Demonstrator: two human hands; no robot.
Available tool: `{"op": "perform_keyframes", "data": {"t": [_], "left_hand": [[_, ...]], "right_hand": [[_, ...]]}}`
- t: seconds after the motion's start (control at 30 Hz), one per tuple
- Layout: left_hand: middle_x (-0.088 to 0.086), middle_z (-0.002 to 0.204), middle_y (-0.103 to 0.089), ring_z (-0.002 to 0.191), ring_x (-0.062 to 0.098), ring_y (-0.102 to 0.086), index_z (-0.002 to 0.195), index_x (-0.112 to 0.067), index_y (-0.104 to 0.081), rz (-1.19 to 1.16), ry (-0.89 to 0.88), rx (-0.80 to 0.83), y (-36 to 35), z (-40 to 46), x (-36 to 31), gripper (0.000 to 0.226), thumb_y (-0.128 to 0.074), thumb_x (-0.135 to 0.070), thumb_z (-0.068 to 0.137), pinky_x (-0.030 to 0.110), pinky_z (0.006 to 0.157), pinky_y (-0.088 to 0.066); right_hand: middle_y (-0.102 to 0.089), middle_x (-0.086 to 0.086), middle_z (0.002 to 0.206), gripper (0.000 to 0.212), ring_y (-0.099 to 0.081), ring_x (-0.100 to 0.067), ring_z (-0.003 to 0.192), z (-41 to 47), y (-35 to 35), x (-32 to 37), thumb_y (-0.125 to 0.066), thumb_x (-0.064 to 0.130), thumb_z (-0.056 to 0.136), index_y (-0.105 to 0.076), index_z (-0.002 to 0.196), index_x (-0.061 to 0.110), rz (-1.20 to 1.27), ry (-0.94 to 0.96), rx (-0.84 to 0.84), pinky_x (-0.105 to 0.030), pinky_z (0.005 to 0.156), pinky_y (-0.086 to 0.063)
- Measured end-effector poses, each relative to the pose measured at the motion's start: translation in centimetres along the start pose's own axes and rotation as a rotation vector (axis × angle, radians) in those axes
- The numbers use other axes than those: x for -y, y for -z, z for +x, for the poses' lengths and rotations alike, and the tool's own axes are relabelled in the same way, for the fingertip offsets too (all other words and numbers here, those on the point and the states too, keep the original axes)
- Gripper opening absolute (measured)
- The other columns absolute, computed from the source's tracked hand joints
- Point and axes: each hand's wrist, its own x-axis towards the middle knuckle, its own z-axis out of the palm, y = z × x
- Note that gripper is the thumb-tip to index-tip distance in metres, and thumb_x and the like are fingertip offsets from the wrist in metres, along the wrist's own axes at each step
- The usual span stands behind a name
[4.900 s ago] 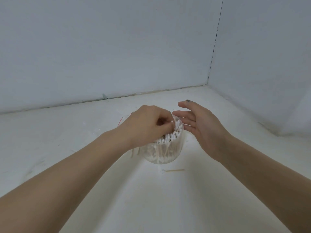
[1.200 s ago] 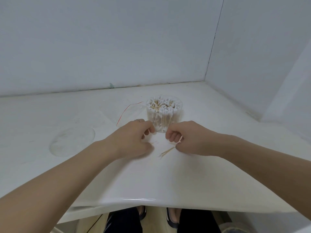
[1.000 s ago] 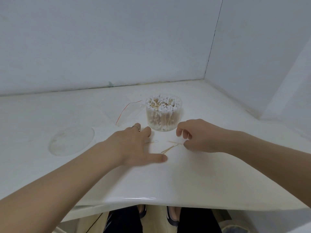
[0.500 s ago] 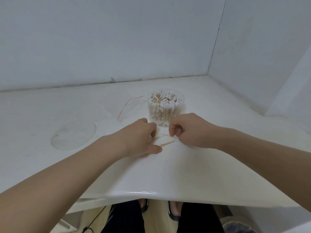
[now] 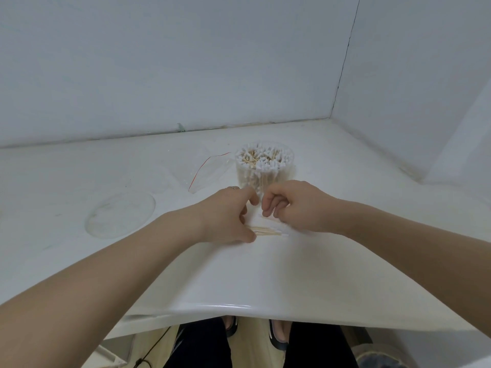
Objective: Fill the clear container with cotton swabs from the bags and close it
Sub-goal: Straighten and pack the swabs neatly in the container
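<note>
The clear container (image 5: 265,176) stands upright and uncovered past my hands, packed with cotton swabs whose white tips reach its rim. A few loose cotton swabs (image 5: 267,231) lie side by side on the white table between my hands. My left hand (image 5: 225,217) rests on the table with thumb and forefinger spread, the thumb against the swabs' left ends. My right hand (image 5: 295,205) hovers just right of them with its fingers curled under; whether it holds a swab is hidden. The clear round lid (image 5: 119,213) lies flat at the left.
An empty clear bag (image 5: 204,168) with a red strip lies left of the container. White walls meet in a corner at the back right. The table's front edge (image 5: 239,306) runs below my arms, with my legs and sandals under it.
The loose swabs, scattered and crossed a second ago, now lie gathered in a parallel bunch. My hands left the container's top and came down in front of it.
</note>
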Motion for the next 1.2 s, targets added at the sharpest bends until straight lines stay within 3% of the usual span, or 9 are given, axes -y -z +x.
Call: {"op": "perform_keyframes", "data": {"t": [0.13,0.3,0.4,0.47,0.57,0.67,0.9,1.0,1.2], "left_hand": [[-0.003,0.107,-0.050,0.088,0.012,-0.064,0.128,-0.020,-0.057,0.002,-0.048,-0.042,-0.4,0.4,0.0,0.051,-0.079,-0.024,0.082,0.024,0.083,-0.050],[-0.002,0.104,-0.052,0.091,0.013,-0.059,0.110,-0.021,-0.067,0.078,-0.144,-0.030,-0.3,0.6,0.2,0.025,-0.074,-0.026,0.087,0.030,0.087,-0.049],[-0.008,0.091,-0.049,0.092,0.015,-0.056,0.089,-0.024,-0.061,0.121,-0.196,-0.047,-0.3,0.8,0.4,0.008,-0.069,-0.023,0.090,0.031,0.084,-0.047],[-0.009,0.087,-0.046,0.091,0.017,-0.054,0.083,-0.025,-0.053,0.158,-0.218,-0.031,-0.4,0.9,0.5,0.016,-0.065,-0.022,0.093,0.034,0.082,-0.046],[-0.006,0.094,-0.044,0.091,0.018,-0.049,0.092,-0.022,-0.048,0.288,-0.273,0.007,-0.8,1.1,0.7,0.012,-0.056,-0.025,0.101,0.034,0.081,-0.043],[0.002,0.106,-0.050,0.088,0.018,-0.044,0.116,-0.014,-0.050,0.429,-0.359,-0.017,-1.1,0.9,0.9,0.017,-0.044,-0.028,0.107,0.032,0.077,-0.041],[0.007,0.110,-0.054,0.089,0.023,-0.045,0.131,-0.010,-0.041,0.643,-0.412,-0.043,-1.4,0.4,0.7,0.027,-0.030,-0.023,0.110,0.037,0.077,-0.043],[0.008,0.120,-0.053,0.101,0.025,-0.049,0.139,-0.007,-0.038,0.675,-0.377,-0.041,-1.7,0.5,0.7,0.032,-0.029,-0.018,0.110,0.034,0.081,-0.040],[0.011,0.109,-0.058,0.093,0.029,-0.053,0.118,-0.006,-0.053,0.662,-0.473,-0.068,-1.7,0.4,0.9,0.022,-0.036,-0.017,0.108,0.037,0.081,-0.042]], "right_hand": [[-0.078,0.005,0.092,0.033,-0.062,0.014,0.075,0.0,0.0,-0.1,-0.050,-0.006,0.086,-0.068,0.090,0.022,0.142,-0.048,0.022,-0.014,0.074,-0.047],[-0.079,-0.001,0.093,0.028,-0.070,-0.007,0.088,-0.6,-0.2,0.3,-0.052,-0.008,0.084,-0.068,0.096,0.012,0.262,-0.066,0.080,-0.033,0.084,-0.055],[-0.078,-0.006,0.096,0.026,-0.072,-0.021,0.091,-0.8,0.0,0.5,-0.054,-0.010,0.083,-0.066,0.101,0.004,0.308,-0.095,0.107,-0.038,0.088,-0.057],[-0.077,-0.008,0.098,0.026,-0.070,-0.014,0.082,-0.8,0.3,0.6,-0.056,-0.007,0.082,-0.065,0.101,0.007,0.250,-0.096,0.098,-0.035,0.083,-0.058],[-0.073,-0.013,0.106,0.025,-0.064,-0.011,0.076,-0.6,0.3,0.9,-0.056,0.000,0.081,-0.064,0.102,0.011,0.142,-0.115,0.103,-0.035,0.076,-0.056],[-0.076,0.003,0.094,0.028,-0.067,-0.014,0.080,-0.6,0.0,1.4,-0.061,0.005,0.076,-0.063,0.100,0.018,0.042,-0.093,0.128,-0.042,0.079,-0.058],[-0.064,0.011,0.075,0.025,-0.055,-0.005,0.066,-0.8,-0.3,1.8,-0.058,0.001,0.078,-0.058,0.093,0.021,-0.109,-0.017,0.078,-0.028,0.065,-0.050],[-0.070,0.009,0.084,0.029,-0.062,-0.003,0.072,-0.8,-0.1,1.7,-0.061,0.002,0.079,-0.060,0.099,0.023,-0.084,-0.044,0.104,-0.029,0.072,-0.056],[-0.071,0.008,0.088,0.031,-0.058,0.000,0.069,-0.7,0.1,1.6,-0.061,0.001,0.079,-0.062,0.104,0.020,-0.066,-0.043,0.104,-0.026,0.072,-0.054]]}}
